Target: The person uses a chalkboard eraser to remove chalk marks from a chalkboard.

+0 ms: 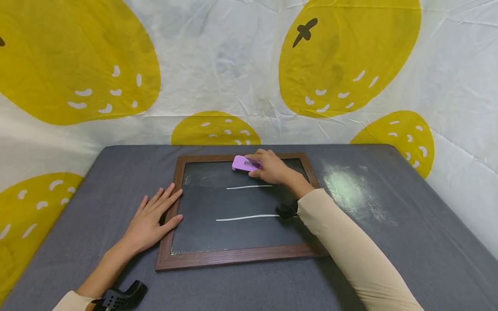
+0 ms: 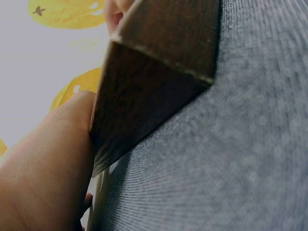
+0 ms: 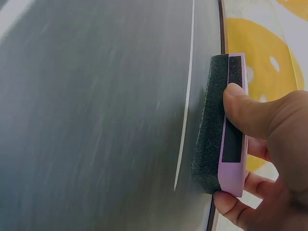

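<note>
Resting flat with fingers spread and straight, the left hand presses on the left side of the wooden frame of the chalkboard, seemingly to keep it from sliding on the grey surface. Two white chalk lines cross the dark slate. Further right, near the board's top edge, the right hand grips a purple eraser, thumb and fingers curled round it, its dark foam face against the slate.

grey cloth-covered table bears a framed chalkboard and chalk dust.
</note>
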`<state>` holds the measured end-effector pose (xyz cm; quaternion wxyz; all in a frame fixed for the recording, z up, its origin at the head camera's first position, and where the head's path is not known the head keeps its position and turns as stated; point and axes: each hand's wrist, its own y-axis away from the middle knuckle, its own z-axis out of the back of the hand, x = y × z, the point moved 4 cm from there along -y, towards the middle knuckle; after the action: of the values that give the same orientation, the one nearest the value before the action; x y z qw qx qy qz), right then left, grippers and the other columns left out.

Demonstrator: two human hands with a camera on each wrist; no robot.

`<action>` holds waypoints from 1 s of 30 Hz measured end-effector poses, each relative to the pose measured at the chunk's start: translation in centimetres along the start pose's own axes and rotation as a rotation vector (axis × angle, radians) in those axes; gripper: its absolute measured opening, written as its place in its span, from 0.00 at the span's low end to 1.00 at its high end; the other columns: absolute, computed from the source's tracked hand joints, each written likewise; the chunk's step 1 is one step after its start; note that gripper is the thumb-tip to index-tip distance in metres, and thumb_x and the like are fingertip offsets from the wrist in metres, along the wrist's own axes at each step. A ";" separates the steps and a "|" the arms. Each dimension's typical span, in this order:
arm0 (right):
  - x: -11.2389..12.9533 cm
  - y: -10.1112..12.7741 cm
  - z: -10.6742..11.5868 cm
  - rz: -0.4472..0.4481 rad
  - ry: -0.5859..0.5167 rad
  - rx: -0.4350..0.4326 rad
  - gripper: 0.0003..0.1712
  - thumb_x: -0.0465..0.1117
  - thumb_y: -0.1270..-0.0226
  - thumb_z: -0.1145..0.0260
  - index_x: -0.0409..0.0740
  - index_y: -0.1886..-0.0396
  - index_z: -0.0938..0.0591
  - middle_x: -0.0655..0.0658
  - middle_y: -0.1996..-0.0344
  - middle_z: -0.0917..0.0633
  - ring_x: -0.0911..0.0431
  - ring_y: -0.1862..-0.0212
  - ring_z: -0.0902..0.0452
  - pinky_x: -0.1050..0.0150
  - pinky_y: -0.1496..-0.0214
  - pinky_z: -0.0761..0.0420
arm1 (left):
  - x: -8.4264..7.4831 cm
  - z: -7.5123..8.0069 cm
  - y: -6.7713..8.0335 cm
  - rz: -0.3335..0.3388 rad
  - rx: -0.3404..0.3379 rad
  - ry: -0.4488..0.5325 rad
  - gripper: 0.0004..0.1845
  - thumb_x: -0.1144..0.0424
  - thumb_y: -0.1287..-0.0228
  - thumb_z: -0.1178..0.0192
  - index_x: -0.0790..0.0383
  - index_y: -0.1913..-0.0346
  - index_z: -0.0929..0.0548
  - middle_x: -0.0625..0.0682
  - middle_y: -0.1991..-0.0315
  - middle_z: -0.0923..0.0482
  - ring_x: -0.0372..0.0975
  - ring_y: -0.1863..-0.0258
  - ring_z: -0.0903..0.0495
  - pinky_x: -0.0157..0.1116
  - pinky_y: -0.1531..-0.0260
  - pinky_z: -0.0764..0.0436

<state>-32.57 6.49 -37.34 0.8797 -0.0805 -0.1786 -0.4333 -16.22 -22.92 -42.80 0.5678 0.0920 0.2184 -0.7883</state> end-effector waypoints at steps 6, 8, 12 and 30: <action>1.9 -1.5 -0.8 0.020 0.005 0.020 0.33 0.45 0.36 0.33 0.46 0.31 0.29 0.42 0.48 0.24 0.47 0.51 0.32 0.54 0.45 0.32 | -0.1 0.1 0.1 0.002 -0.003 0.003 0.35 0.47 0.33 0.43 0.51 0.26 0.40 0.55 0.26 0.48 0.58 0.30 0.48 0.62 0.35 0.56; 2.4 -1.8 -1.0 0.018 0.011 0.028 0.33 0.46 0.35 0.33 0.47 0.31 0.30 0.42 0.47 0.25 0.47 0.51 0.32 0.54 0.45 0.31 | -0.1 0.1 0.0 0.001 -0.001 0.002 0.36 0.47 0.33 0.43 0.51 0.26 0.40 0.55 0.26 0.49 0.58 0.29 0.48 0.62 0.35 0.57; 3.5 -2.4 -1.3 0.016 0.021 0.042 0.34 0.46 0.35 0.33 0.48 0.30 0.30 0.43 0.47 0.25 0.47 0.51 0.33 0.56 0.49 0.30 | 0.0 0.1 -0.1 0.007 0.005 -0.002 0.36 0.46 0.33 0.43 0.51 0.26 0.40 0.55 0.26 0.49 0.58 0.29 0.49 0.62 0.35 0.57; 7.0 -3.7 -2.9 0.064 0.048 0.065 0.33 0.47 0.34 0.34 0.51 0.30 0.31 0.45 0.44 0.25 0.49 0.50 0.33 0.59 0.49 0.30 | 0.0 0.0 -0.1 0.017 0.007 -0.002 0.35 0.46 0.33 0.43 0.52 0.26 0.39 0.55 0.26 0.49 0.58 0.29 0.49 0.62 0.35 0.57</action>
<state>-30.86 -1.76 -37.37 0.8993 -0.0471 -0.1687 -0.4007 -16.34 -22.94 -42.76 0.5744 0.0951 0.2141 -0.7843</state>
